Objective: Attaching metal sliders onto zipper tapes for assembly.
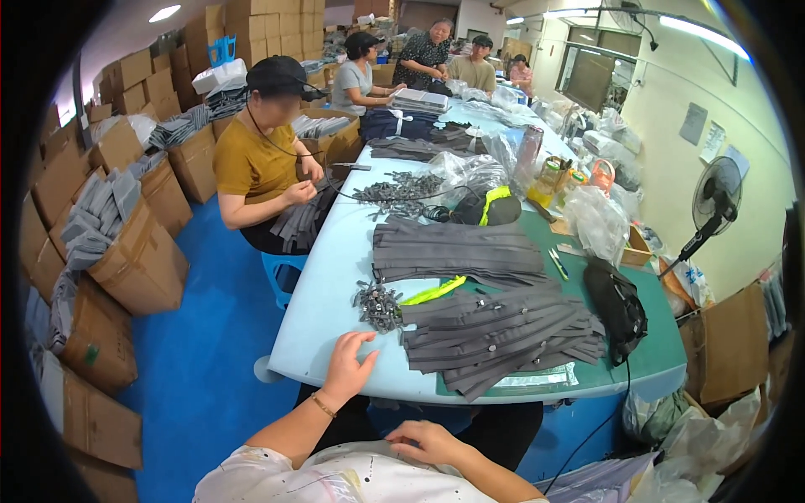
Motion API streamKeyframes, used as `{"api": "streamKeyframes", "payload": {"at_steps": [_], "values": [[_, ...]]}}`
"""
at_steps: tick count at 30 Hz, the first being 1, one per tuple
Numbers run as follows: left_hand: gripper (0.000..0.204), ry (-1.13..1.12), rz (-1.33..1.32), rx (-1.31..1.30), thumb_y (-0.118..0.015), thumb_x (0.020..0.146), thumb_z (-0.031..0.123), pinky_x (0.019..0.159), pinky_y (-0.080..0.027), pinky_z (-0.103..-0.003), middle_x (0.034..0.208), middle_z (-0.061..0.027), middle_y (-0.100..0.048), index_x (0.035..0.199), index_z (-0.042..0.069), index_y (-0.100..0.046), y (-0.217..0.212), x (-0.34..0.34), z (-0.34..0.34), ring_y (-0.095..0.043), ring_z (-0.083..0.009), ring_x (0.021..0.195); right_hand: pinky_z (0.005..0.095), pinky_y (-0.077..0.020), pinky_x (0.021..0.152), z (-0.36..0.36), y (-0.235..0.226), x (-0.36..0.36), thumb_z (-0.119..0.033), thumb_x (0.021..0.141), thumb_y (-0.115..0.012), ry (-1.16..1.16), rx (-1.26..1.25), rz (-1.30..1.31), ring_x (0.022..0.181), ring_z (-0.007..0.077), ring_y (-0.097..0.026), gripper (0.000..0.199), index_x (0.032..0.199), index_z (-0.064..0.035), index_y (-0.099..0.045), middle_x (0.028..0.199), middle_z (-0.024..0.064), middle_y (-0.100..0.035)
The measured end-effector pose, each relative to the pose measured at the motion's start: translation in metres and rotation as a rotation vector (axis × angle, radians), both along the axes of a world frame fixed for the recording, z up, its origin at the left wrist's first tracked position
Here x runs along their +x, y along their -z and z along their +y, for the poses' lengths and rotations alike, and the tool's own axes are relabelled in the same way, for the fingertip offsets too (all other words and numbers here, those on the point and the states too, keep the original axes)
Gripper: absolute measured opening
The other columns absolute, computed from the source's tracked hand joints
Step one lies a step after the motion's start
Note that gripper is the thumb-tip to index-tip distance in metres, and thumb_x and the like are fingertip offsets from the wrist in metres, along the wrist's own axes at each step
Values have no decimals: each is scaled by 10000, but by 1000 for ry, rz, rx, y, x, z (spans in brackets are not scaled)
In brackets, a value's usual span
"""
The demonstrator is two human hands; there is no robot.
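My left hand (pixel 350 366) is over the near edge of the table, thumb and fingers apart, with nothing visible in it. Just beyond it lies a heap of small dark zipper sliders (pixel 380 307). To the right, a fanned stack of dark grey zipper strips (pixel 495 335) has several small metallic pieces on top. Behind that is a second, neater stack of grey strips (pixel 457 251). A neon yellow strip (pixel 433 291) lies between the two stacks. My right hand (pixel 425 442) is low in front of my body at my lap, fingers loosely bent, no object showing in it.
A black bag (pixel 616 310) and a pen-like tool (pixel 558 264) lie on the table's (pixel 323 306) right part. A co-worker in a mustard shirt (pixel 260 155) sits at the left side; others work farther back. Cardboard boxes (pixel 138 260) line the left, a fan (pixel 713 201) the right.
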State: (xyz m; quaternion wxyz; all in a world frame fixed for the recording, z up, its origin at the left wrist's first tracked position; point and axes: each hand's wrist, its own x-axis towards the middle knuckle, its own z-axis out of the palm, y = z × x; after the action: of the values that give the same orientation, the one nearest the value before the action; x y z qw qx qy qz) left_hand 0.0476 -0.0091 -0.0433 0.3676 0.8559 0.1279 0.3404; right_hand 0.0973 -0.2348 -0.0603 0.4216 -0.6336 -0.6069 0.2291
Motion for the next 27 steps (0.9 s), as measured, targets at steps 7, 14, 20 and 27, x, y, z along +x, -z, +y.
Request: {"api": "streamKeyframes", "payload": {"at_steps": [7, 14, 20, 27], "values": [[254, -21, -25, 11, -637, 742, 60, 851, -417, -366, 974, -115, -574, 985, 22, -574, 0, -2, 1, -519, -296, 962, 314, -484, 705, -20, 37, -7, -197, 851, -588, -95, -398, 134, 800, 250, -604, 185, 965, -59, -635, 935, 108, -600], [243, -14, -31, -13, -639, 741, 59, 844, -419, -364, 962, -113, -577, 974, 28, -578, 1, -1, 0, -523, -293, 950, 383, -495, 682, -21, 61, 7, -155, 825, -577, 434, -224, -77, 807, 324, -594, 136, 890, -38, -599, 905, 133, -593], [242, -12, -32, -14, -637, 738, 56, 844, -420, -360, 959, -108, -580, 971, 31, -578, 2, 0, 1, -525, -288, 950, 404, -505, 634, -21, 74, 36, -188, 819, -586, 507, -251, -403, 711, 328, -613, 126, 871, -82, -628, 819, 140, -629], [244, 11, -20, -70, -635, 738, 49, 827, -426, -352, 953, -98, -585, 974, 31, -577, 2, -1, 2, -531, -277, 935, 368, -478, 696, -68, 39, 47, -311, 847, -548, -118, -697, -41, 782, 272, -610, 265, 889, -58, -613, 828, 122, -640]]}}
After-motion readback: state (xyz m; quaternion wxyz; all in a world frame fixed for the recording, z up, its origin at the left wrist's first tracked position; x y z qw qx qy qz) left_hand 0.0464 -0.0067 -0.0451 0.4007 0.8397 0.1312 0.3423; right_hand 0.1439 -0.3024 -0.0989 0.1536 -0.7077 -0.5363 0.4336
